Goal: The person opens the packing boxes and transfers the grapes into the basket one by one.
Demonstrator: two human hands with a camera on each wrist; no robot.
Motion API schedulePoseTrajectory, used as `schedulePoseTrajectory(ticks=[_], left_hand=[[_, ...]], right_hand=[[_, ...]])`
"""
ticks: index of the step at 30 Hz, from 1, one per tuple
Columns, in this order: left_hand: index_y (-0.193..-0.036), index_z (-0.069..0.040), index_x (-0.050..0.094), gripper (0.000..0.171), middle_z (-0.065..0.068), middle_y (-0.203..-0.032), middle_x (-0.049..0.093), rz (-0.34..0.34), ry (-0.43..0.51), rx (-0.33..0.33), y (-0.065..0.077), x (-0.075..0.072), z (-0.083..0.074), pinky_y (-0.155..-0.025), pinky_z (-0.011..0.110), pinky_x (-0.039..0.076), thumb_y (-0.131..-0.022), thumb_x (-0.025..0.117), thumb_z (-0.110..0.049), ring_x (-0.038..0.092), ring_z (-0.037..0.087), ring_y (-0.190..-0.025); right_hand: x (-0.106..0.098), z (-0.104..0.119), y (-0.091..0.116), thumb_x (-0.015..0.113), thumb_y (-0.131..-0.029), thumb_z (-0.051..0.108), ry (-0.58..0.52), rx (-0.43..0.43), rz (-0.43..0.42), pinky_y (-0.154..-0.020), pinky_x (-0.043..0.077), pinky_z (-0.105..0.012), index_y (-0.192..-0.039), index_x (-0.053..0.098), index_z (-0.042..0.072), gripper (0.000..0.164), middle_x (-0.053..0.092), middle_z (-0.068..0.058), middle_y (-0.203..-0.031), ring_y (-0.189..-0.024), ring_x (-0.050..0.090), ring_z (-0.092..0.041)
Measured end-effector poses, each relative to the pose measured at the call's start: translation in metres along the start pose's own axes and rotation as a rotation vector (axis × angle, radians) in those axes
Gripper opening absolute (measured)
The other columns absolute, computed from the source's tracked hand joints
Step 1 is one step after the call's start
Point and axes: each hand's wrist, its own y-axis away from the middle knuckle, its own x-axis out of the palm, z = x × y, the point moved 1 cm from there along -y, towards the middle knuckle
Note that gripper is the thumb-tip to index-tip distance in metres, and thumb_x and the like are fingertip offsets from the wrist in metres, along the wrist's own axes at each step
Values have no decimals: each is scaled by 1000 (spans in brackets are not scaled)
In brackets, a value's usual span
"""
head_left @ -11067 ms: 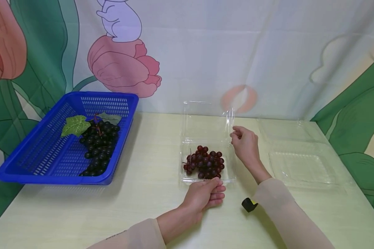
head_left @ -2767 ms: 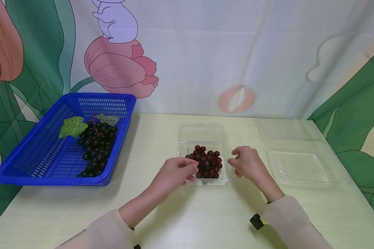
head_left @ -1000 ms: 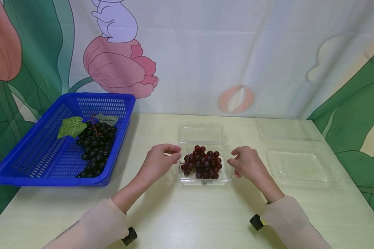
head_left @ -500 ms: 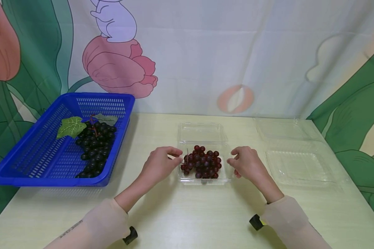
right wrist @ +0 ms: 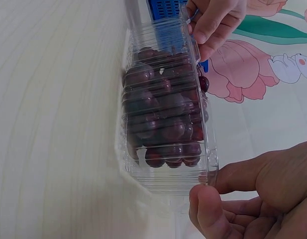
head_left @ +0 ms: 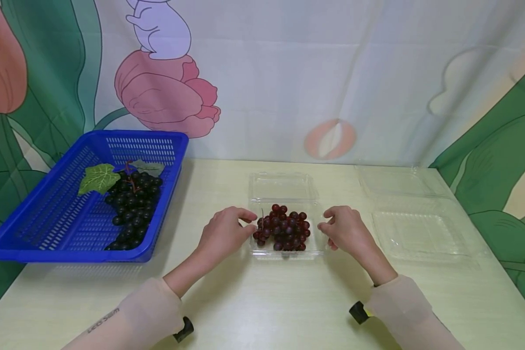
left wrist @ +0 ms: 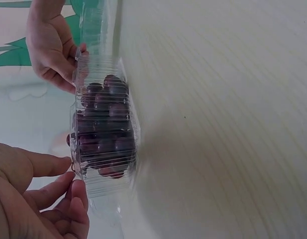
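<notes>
A bunch of dark red grapes [head_left: 285,228] lies in the base of a clear plastic clamshell container [head_left: 267,254]. The container's lid [head_left: 282,186] is folded back behind it. My left hand [head_left: 225,229] holds the container's left rim with thumb and index finger. Their tips, seen in the left wrist view, sit right at a thin grape stem [left wrist: 72,167] poking over that rim. On the opposite side my right hand [head_left: 347,227] pinches the rim corner between thumb and finger, clearest in the right wrist view, where its thumb [right wrist: 238,176] shows.
To the left stands a blue slotted basket [head_left: 70,255] with black grapes [head_left: 135,204] and a green leaf [head_left: 98,179]. Another clear clamshell container [head_left: 420,236] lies open at the right. A printed curtain [head_left: 262,82] hangs behind the table [head_left: 262,311].
The lid was raised and now lies back. My left hand has moved from the front edge, over the grapes, to the left rim. My right hand has moved lower along the right side.
</notes>
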Motion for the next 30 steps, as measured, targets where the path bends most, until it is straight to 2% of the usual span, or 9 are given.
schedulePoseTrajectory(ticks=[3,10,14,19,23,30], left_hand=[[-115,-15,80,23,0,-115,75,-1,-24,3,-1,1,0,-45,25,30,-92,75,-15,52,13,-57],[-115,-16,80,23,2,-120,72,-9,-108,54,-2,5,1,-50,29,44,-93,76,-13,61,11,-71],[-114,-16,80,23,4,-120,71,-13,-165,93,-2,8,1,-54,33,48,-92,78,-12,63,16,-76],[-113,-13,80,23,6,-117,71,-17,-237,144,-1,11,-2,-66,43,57,-90,80,-11,70,27,-94],[-112,-9,80,23,8,-115,71,-11,-243,180,-1,12,-4,-73,47,59,-89,81,-7,70,31,-100],[-109,-2,79,20,10,-110,71,-6,-219,192,-3,14,-5,-81,43,59,-89,79,-1,69,30,-101]], right_hand=[[0,0,0,67,-98,5,0,-2,-1,-60,59,-33,-131,60,-14,38,74,-17,-90,-49,63,-14],[1,-1,-1,67,-98,5,0,-11,-4,-61,59,-32,-130,60,-14,37,74,-18,-92,-48,63,-14],[1,-1,-1,67,-98,5,0,-9,0,-61,59,-32,-130,60,-14,38,74,-19,-93,-49,63,-14],[1,-3,-2,68,-98,6,6,-9,3,-63,60,-33,-131,60,-14,39,75,-18,-92,-49,63,-15],[1,-3,-2,68,-98,5,0,-8,4,-60,59,-32,-131,59,-14,39,75,-19,-93,-48,63,-15],[1,-4,-2,67,-98,5,-7,-15,0,-58,58,-32,-131,59,-15,39,74,-19,-94,-48,63,-14]])
